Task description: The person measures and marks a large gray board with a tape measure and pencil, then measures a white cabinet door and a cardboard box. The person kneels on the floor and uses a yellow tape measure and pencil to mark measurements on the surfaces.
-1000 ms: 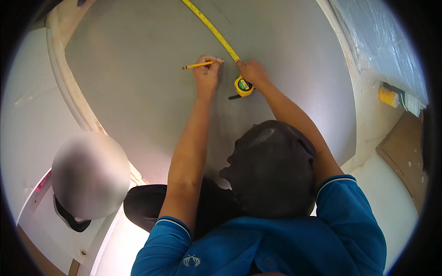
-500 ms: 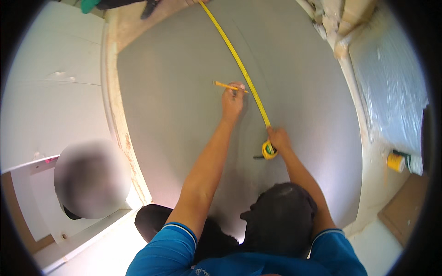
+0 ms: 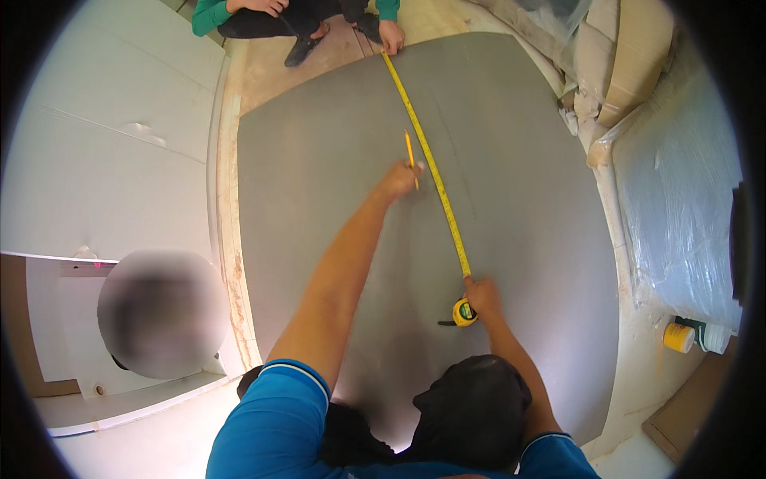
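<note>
A large grey sheet (image 3: 319, 136) lies flat in front of me. Across it stretches the yellow blade of a tape measure (image 3: 431, 160), from the far edge back toward me. My left hand (image 3: 396, 182) grips a yellow pencil (image 3: 410, 148) just left of the blade, its tip hidden or too small to make out. At the near end, my right hand (image 3: 483, 299) is closed on the tape measure beside its yellow and black case (image 3: 463, 312). Another person's hand (image 3: 391, 37) holds the blade's far end at the sheet's edge.
A person in green sleeves (image 3: 211, 16) sits beyond the far edge. Another person's blurred head (image 3: 163, 314) is at the left, beside white panels (image 3: 104, 160). Plastic-wrapped goods (image 3: 678, 184), cardboard (image 3: 634, 64) and a yellow container (image 3: 679, 338) line the right side.
My view has shifted, bringing the far edge and the other person's hand into sight. The pencil has turned from lying crosswise to pointing away from me. My right hand stays at the tape case.
</note>
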### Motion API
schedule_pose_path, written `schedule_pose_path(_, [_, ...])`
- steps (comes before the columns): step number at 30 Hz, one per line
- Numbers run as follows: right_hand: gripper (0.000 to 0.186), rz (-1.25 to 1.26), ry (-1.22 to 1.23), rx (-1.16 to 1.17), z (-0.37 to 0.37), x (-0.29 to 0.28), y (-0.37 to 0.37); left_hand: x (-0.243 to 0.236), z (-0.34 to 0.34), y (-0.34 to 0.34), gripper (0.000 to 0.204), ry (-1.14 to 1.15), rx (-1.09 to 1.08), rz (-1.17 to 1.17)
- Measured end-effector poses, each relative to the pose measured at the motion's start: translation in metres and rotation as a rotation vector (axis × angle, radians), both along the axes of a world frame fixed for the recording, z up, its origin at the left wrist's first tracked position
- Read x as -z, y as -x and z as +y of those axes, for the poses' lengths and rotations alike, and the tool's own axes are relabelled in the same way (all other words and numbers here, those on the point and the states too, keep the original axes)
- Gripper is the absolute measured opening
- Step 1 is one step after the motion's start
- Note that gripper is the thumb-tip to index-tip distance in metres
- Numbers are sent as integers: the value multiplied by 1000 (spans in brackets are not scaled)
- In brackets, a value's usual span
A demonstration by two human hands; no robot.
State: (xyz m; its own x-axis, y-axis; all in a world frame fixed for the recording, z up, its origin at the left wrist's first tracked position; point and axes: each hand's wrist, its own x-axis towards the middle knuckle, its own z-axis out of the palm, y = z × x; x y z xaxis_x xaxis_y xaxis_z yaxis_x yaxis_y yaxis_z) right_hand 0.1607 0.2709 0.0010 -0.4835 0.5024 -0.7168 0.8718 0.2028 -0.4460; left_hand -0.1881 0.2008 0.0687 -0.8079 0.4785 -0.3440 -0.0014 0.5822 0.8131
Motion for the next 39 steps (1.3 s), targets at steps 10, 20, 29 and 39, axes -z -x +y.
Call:
schedule_pose_path(10, [57, -79, -16, 31, 0, -12, -2, -25, 11, 88, 21, 553, 317, 664])
schedule_pose_path(20, [59, -45, 25, 19, 4, -11, -4, 7, -12, 83, 44, 302, -90, 678])
schedule_pose_path(29, [58, -97, 37, 50, 10, -8, -3, -76, 49, 102, 48, 608, 203, 696])
schedule_pose_path(39, [61, -75, -17, 51, 9, -4, -7, -71, 36, 102, 59, 785, 365, 654])
